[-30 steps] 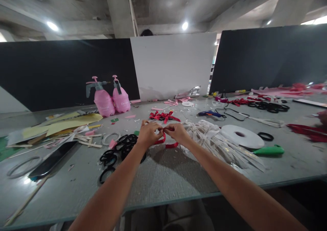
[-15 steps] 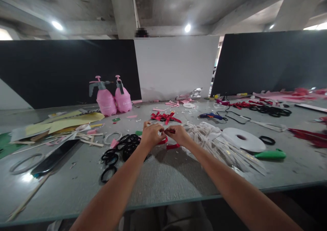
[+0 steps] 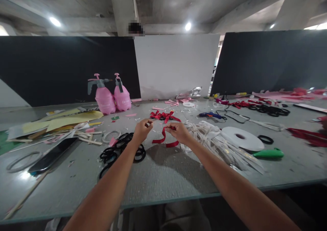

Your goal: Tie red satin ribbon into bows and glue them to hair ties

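Observation:
My right hand (image 3: 177, 131) pinches a red ribbon (image 3: 161, 137) between thumb and fingers. Two tails of the ribbon hang down, one curling left and the other lower right. To its left, my left hand (image 3: 143, 130) is raised with fingers curled and thumb near the index tip. Whatever may be in that pinch is too small to make out. Beyond both hands, red ribbon bows (image 3: 165, 115) lie on the table. Black elastic hair bands (image 3: 120, 150) are heaped beside my left wrist, and a bundle of white strips (image 3: 206, 137) lies by my right forearm.
A white ribbon roll (image 3: 242, 138) and a green-handled tool (image 3: 269, 153) lie on the right. A blue glue gun (image 3: 211, 115) with a cord rests farther back. Pink spray bottles (image 3: 105, 101) stand back left, behind a phone (image 3: 53, 156) and paper scraps. Upright panels (image 3: 176, 66) border the table.
My hands were together at the ribbon and are now apart. The left hand has moved left, away from it. The right hand keeps the ribbon, whose tails now show more fully.

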A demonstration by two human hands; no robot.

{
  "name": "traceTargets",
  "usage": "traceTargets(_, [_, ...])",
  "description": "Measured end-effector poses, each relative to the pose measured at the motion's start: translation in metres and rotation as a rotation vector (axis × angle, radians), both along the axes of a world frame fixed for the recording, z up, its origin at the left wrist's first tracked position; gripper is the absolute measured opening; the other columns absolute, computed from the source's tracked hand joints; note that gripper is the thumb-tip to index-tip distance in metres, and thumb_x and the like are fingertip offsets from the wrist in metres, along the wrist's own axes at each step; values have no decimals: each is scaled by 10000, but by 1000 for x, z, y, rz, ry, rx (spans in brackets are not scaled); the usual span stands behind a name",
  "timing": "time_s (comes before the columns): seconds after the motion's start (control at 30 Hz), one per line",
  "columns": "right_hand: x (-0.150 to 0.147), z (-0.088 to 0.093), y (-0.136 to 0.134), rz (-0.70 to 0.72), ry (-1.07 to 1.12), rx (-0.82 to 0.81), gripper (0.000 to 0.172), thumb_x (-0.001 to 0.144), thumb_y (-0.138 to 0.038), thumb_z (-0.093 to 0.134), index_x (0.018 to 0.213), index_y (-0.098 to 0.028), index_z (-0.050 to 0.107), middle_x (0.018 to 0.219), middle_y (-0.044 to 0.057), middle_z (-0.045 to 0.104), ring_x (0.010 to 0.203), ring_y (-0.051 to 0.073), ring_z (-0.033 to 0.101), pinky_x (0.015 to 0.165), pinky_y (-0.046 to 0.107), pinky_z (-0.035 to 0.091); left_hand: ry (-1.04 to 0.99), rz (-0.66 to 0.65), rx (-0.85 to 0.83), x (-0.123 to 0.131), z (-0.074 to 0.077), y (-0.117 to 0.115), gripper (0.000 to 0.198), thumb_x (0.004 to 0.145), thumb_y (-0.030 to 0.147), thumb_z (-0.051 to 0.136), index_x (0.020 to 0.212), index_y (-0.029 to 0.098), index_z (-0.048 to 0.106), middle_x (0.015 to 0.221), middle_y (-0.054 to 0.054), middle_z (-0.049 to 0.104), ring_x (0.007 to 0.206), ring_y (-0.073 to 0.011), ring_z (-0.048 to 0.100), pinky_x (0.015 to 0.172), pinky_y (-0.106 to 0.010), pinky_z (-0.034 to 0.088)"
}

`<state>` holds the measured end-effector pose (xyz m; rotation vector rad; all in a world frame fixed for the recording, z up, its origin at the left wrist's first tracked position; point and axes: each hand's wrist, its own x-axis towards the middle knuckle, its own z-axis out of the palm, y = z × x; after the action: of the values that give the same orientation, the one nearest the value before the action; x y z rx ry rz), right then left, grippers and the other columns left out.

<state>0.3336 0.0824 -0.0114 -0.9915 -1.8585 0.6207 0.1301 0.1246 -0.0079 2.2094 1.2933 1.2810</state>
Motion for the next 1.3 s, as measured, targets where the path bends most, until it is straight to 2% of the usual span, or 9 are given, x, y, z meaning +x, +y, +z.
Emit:
traceTargets(0.13, [-3, 0, -2, 29, 79, -49, 244, 795, -374, 545, 772, -150, 638, 537, -44, 425, 466, 75, 351, 488, 218, 283, -261, -231, -107, 6, 5, -4, 263, 806, 411, 497, 763, 167, 583, 722, -2, 600, 593, -110, 537, 600, -232, 421])
traceTargets(0.27, [-5, 2, -4, 45, 100, -71, 265, 795, -396, 551, 780, -144, 634, 535, -44, 422, 462, 70, 346, 475, 214, 275, -235, -352, -174, 19, 9, -16, 251, 774, 404, 574, 805, 157, 605, 714, -4, 598, 618, -107, 542, 614, -226, 427])
traceTargets(0.53, [-5, 3, -4, 28, 70, -63, 302, 791, -409, 560, 808, -123, 654, 541, -38, 442, 484, 67, 349, 479, 205, 275, -163, -359, -180, 20, 4, -16, 237, 789, 370, 557, 758, 142, 612, 652, 7, 565, 616, -106, 507, 628, -226, 399])
traceTargets(0.73, [-4, 2, -3, 3, 59, -24, 288, 791, -399, 561, 786, -130, 664, 580, -24, 488, 507, 70, 376, 492, 204, 284, -403, -342, -214, 24, 2, -11, 143, 779, 272, 478, 802, 155, 557, 764, -6, 583, 591, -94, 514, 612, -234, 406])
traceTargets(0.83, [-4, 1, -3, -3, 66, -38, 286, 790, -396, 556, 799, -130, 662, 572, -27, 486, 492, 69, 373, 487, 204, 284, -449, -292, -120, 20, 4, -11, 91, 713, 187, 464, 706, 159, 551, 831, -30, 604, 698, -121, 549, 694, -262, 414])
traceTargets(0.93, [-4, 1, -2, 2, 63, -34, 280, 785, -391, 558, 785, -133, 667, 594, -17, 516, 512, 76, 400, 503, 207, 300, -365, -291, -55, 18, 6, -14, 221, 772, 223, 428, 594, 157, 542, 800, -44, 607, 833, -163, 554, 800, -293, 390])
traceTargets(1.03, [-4, 3, -1, 5, 58, -19, 263, 771, -379, 574, 773, -137, 677, 635, -1, 561, 563, 91, 449, 542, 212, 327, -264, -354, -181, 20, 6, -15, 241, 810, 350, 481, 734, 152, 595, 748, -22, 595, 737, -151, 545, 724, -277, 395])
traceTargets(1.1, [-4, 4, -1, 2, 81, -29, 253, 750, -376, 600, 781, -138, 677, 649, 1, 569, 581, 95, 461, 556, 216, 337, -241, -404, -280, 22, 5, -14, 262, 769, 399, 559, 719, 142, 576, 660, 4, 558, 639, -125, 512, 647, -252, 384])
traceTargets(1.3, [-2, 4, 0, 57, 304, -225, 282, 754, -421, 585, 774, -142, 619, 533, -56, 405, 467, 67, 361, 467, 215, 271, -526, -426, -406, 24, 4, -12, 250, 744, 375, 588, 685, 152, 494, 635, 11, 565, 622, -116, 545, 634, -245, 422])
